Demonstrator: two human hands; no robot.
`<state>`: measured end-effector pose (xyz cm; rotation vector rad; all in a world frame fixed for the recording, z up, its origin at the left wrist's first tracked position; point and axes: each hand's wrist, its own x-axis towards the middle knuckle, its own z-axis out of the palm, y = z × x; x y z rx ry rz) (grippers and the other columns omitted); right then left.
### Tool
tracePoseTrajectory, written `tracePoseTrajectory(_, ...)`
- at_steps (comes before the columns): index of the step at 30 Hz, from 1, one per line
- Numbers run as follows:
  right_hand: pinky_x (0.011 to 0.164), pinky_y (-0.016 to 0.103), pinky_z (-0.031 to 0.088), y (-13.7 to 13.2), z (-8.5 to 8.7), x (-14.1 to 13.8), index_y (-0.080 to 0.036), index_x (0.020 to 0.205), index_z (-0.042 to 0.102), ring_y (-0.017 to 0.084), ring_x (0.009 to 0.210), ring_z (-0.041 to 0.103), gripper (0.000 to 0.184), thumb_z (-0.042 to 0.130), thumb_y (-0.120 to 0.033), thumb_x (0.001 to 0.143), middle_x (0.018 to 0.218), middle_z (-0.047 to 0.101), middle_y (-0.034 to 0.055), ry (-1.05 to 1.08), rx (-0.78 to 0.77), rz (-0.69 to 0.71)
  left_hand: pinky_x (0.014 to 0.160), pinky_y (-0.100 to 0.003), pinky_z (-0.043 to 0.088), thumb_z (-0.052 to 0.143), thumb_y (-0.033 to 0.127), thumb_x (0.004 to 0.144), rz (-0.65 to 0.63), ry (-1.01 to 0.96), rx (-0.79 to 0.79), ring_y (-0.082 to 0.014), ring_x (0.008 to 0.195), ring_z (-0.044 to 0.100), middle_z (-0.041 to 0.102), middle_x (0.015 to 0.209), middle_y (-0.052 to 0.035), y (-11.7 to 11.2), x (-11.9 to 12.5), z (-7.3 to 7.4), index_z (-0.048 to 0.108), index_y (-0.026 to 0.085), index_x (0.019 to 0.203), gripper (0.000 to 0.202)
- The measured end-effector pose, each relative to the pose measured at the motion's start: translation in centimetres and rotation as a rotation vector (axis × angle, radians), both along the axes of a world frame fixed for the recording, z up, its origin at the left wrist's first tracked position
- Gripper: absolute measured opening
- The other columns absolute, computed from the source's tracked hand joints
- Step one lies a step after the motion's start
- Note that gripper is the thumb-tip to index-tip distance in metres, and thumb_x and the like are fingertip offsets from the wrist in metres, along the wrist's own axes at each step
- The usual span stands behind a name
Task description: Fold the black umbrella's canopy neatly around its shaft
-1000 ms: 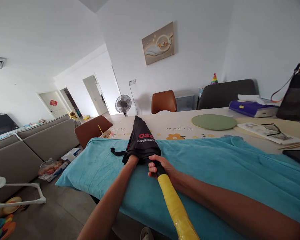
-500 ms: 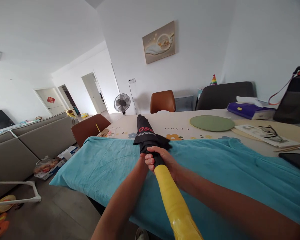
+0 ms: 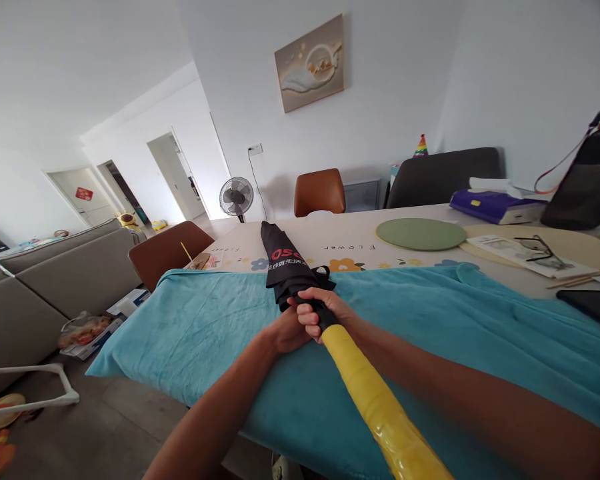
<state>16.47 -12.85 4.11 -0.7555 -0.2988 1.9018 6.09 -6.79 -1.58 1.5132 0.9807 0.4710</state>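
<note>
A folded black umbrella (image 3: 283, 263) with red and white lettering lies pointing away from me over a teal towel (image 3: 430, 327) on the table. Its long yellow handle (image 3: 380, 407) runs back toward me at the lower right. My right hand (image 3: 320, 308) is wrapped round the black shaft where the canopy meets the handle. My left hand (image 3: 286, 331) sits just left of it, fingers curled against the gathered canopy base and partly hidden behind the right hand.
On the floral tablecloth (image 3: 350, 243) lie a green round mat (image 3: 421, 234), glasses on papers (image 3: 530, 250) and a purple box (image 3: 495, 205); a dark bag (image 3: 587, 177) stands far right. Brown chairs (image 3: 320, 192), a fan (image 3: 235, 198) and a grey sofa (image 3: 40, 280) surround the table.
The loose canopy has been gathered tight round the shaft. My left hand slid back from under the fabric to beside my right hand; the umbrella's tip swung slightly left.
</note>
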Motion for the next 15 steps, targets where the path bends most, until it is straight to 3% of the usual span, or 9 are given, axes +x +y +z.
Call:
tracePoseTrajectory(2, 0.033, 0.017, 0.037, 0.3, -1.2, -0.1, -0.013, 0.086, 0.051, 0.006, 0.035, 0.041, 0.009, 0.049, -0.021, 0.081, 0.049, 0.045, -0.0057, -0.003, 0.0, 0.025, 0.067, -0.029, 0.052, 0.062, 0.038, 0.075, -0.246, -0.177, -0.22, -0.0154, 0.073, 0.062, 0.061, 0.074, -0.0039, -0.1, -2.0, 1.0, 0.057, 0.015, 0.082, 0.025)
tracePoseTrajectory(5, 0.035, 0.019, 0.04, 0.7, -3.4, -0.6, -0.015, 0.084, 0.051, 0.007, 0.036, 0.043, 0.008, 0.048, -0.022, 0.081, 0.049, 0.046, -0.0054, -0.007, 0.016, 0.088, 0.051, -0.022, 0.048, 0.065, 0.036, 0.072, -0.349, -0.113, -0.291, -0.0159, 0.068, 0.064, 0.064, 0.081, -0.0068, -0.3, -4.6, 2.3, 0.056, 0.014, 0.088, 0.028)
tracePoseTrajectory(8, 0.035, 0.019, 0.039, 1.1, -4.6, -0.8, -0.013, 0.082, 0.052, 0.007, 0.037, 0.043, 0.01, 0.048, -0.022, 0.081, 0.049, 0.046, -0.0048, -0.009, 0.066, 0.069, 0.04, -0.02, 0.042, 0.055, 0.034, 0.077, -0.221, 0.055, -0.092, -0.0146, 0.054, 0.062, 0.065, 0.076, -0.0083, 0.3, -5.8, 3.1, 0.057, 0.013, 0.088, 0.024)
tracePoseTrajectory(12, 0.034, 0.019, 0.038, 1.2, -4.8, -0.4, -0.011, 0.086, 0.053, 0.006, 0.036, 0.041, 0.014, 0.048, -0.023, 0.082, 0.05, 0.044, -0.0057, -0.009, 0.06, 0.038, 0.033, -0.017, 0.031, 0.048, 0.026, 0.079, 0.173, 0.11, 0.204, -0.0077, 0.039, 0.047, 0.059, 0.059, -0.0017, 2.9, -6.5, 2.9, 0.058, 0.013, 0.084, 0.017)
tracePoseTrajectory(15, 0.034, 0.019, 0.038, 1.3, -4.8, -0.3, -0.011, 0.086, 0.053, 0.006, 0.036, 0.04, 0.015, 0.047, -0.023, 0.082, 0.05, 0.043, -0.0059, 0.002, 0.062, 0.032, 0.034, -0.017, 0.03, 0.051, 0.022, 0.078, 0.394, 0.075, 0.244, -0.0062, 0.041, 0.042, 0.053, 0.059, 0.0007, 4.6, -6.7, 2.2, 0.058, 0.014, 0.08, 0.011)
